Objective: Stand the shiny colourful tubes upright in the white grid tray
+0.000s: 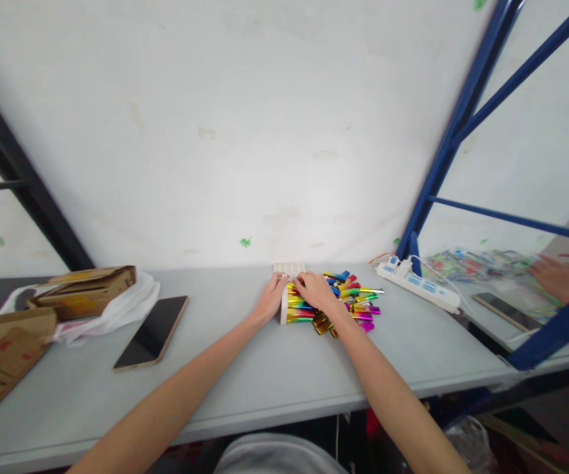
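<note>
Working on a smooth, pale grey tabletop [265, 395], near a scuffed white wall [284, 145], and gathering both hands around a narrow, upright white strip [283, 309] with a row of shiny multicoloured foil pieces [301, 314] lying against its right side. Showing gold, green, blue and red bands in that row, and spreading into a loose heap of slim metallic foil pieces [366, 308] on the right, adding magenta and pointing many ways. Bending the fingers of the left hand [270, 295] in close together at the strip's far end, and curling the right hand [315, 291] over the far side of the row. Glinting in crinkled, mirror-like patches, unlike the strip's matt, straight edge. Partly hiding an off-white, grid-patterned piece [289, 268] behind the fingertips, and covering some foil with the right hand and forearm. Appearing too small to tell whether either hand is pinching anything, or whether strip and grid are joining.
</note>
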A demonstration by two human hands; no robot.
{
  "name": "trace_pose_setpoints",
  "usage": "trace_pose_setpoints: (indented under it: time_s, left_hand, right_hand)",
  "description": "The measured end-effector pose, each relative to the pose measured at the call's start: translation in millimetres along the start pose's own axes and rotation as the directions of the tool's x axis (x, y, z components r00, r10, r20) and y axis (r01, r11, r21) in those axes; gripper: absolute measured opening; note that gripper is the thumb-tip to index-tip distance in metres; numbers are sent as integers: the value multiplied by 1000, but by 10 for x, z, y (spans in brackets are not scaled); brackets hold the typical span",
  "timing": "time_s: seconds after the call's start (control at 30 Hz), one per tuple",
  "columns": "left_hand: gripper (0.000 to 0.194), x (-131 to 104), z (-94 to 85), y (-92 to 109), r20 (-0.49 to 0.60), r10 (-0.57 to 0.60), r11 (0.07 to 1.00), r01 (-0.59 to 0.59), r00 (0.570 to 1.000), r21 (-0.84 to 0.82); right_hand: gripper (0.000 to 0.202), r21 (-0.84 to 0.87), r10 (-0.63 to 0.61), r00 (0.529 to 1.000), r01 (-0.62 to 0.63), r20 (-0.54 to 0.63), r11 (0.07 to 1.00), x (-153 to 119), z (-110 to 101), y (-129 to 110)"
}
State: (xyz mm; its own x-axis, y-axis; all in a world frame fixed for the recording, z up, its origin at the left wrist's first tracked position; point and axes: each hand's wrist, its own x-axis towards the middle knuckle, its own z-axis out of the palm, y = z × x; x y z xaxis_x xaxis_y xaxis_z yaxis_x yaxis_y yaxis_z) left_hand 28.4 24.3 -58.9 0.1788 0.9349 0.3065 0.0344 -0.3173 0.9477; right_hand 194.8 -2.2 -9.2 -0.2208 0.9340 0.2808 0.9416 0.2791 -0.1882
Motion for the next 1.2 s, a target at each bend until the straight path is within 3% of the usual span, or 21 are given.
trace_pose_setpoints:
  time_s: [0.23,0.43,0.6,1.0,1.2]
  left_hand:
    - [42,23,0,-62,-25,-3,1000,3,1000,-3]
    - [37,20,1,-67,-42,33,999,-32,999,27]
    - [33,17,-6,-34,-35,70,996,-68,997,52]
    - [37,29,-44,-58,-30,41,995,-38,999,95]
    - [37,24,-43,-14,-35,47,991,-42,998,124]
  right_hand:
    - [38,-66,-16,998,19,53,998,9,-94,212]
    - [41,-80,-78,997,79,18,994,-87,-18,-17]
    - [42,-72,-47,998,43,-47,996,-148,133,-215]
    - [34,-65,-76,997,78,31,995,-99,30,28]
    - [42,-70,-66,998,66,8,995,-151,47,-127]
